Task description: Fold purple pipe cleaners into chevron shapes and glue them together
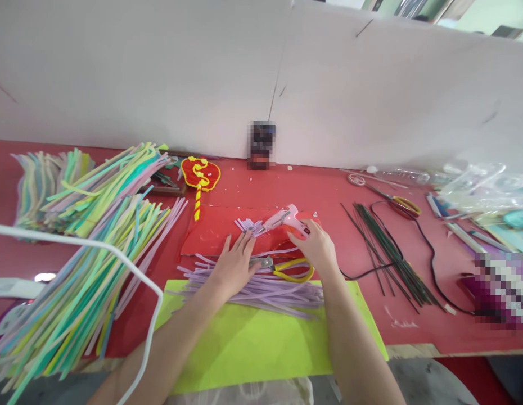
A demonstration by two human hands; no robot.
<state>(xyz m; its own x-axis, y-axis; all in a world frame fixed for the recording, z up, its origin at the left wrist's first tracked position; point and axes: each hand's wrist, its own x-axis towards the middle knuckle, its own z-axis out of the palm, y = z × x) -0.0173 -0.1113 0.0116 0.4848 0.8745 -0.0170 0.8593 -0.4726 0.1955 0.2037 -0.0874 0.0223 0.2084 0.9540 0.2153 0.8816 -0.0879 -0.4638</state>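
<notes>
My right hand (318, 244) grips a pink hot-glue gun (287, 220), its nozzle pointing left at a small fan of short lilac pipe-cleaner pieces (248, 226). My left hand (235, 264) lies flat with fingers spread, pressing those pieces down on a red sheet (206, 236). Under both wrists lies a bundle of long lilac pipe cleaners (265, 292) on a lime-green sheet (253, 343). Yellow-handled cutters (289, 268) rest between my hands.
Big piles of pastel pipe cleaners (84, 236) fill the left of the red table (329, 185). A red and yellow fan-shaped ornament (199, 174) lies behind. Dark green wire stems (388, 253), a black cord (430, 259), scissors (398, 201) and plastic bags (481, 183) are on the right.
</notes>
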